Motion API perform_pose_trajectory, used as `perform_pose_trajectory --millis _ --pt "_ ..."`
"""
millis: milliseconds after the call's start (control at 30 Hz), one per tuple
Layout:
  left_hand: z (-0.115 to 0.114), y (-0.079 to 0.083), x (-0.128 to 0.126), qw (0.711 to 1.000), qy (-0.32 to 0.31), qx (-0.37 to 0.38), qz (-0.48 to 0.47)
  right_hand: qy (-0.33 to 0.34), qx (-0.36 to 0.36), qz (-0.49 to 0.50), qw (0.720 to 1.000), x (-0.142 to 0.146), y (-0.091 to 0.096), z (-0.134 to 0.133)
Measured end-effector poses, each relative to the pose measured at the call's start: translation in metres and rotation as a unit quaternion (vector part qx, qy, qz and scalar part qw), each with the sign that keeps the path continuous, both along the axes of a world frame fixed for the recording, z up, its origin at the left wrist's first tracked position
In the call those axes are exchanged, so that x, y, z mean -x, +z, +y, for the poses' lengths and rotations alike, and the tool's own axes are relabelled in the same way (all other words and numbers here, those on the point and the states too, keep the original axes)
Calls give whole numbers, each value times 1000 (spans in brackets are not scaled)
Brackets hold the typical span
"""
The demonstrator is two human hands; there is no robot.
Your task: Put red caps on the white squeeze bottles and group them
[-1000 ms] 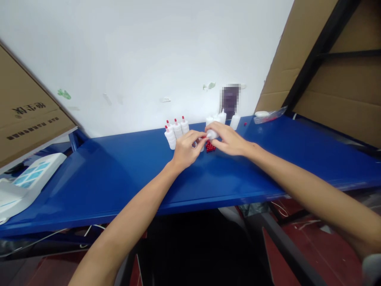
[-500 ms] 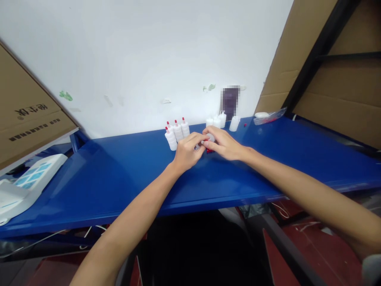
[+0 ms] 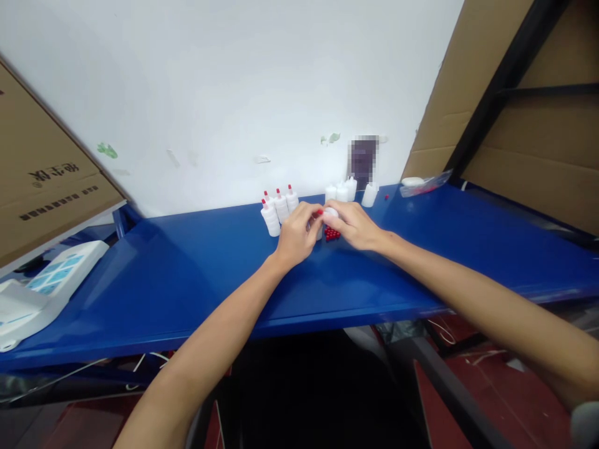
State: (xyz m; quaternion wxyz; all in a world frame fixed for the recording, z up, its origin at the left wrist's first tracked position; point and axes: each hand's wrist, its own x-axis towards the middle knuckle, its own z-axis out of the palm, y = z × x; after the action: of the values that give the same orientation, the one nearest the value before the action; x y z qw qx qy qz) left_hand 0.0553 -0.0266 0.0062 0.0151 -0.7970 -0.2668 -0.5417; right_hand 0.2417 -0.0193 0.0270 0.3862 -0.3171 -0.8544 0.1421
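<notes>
The right hand (image 3: 355, 226) had shifted, baring the red cap (image 3: 320, 212). The left hand (image 3: 296, 232) pinched it, fingers nearly closed; the right fingers curled round the bottle (image 3: 331, 212) just beside, above loose caps (image 3: 332, 233). Seating was unclear.

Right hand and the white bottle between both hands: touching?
Touching. The head view shows the right hand closed on the white bottle, no gap between them.
</notes>
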Motion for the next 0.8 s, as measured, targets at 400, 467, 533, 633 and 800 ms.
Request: perform_pose_trajectory --millis 400,467,533,633,800 --pt "22 2 -2 986 104 75 -103 -194 72 -15 978 -28 -4 31" --pt "25 0 -2 984 103 93 -109 -198 91 -2 976 -30 -5 34" --pt "27 -3 -1 983 103 109 -103 -200 102 15 974 -32 -6 36" --pt "30 -9 -2 986 104 118 -62 -206 100 21 973 -31 -6 36" --pt "24 -1 -3 983 130 129 -18 -220 74 -12 973 -30 -7 35"
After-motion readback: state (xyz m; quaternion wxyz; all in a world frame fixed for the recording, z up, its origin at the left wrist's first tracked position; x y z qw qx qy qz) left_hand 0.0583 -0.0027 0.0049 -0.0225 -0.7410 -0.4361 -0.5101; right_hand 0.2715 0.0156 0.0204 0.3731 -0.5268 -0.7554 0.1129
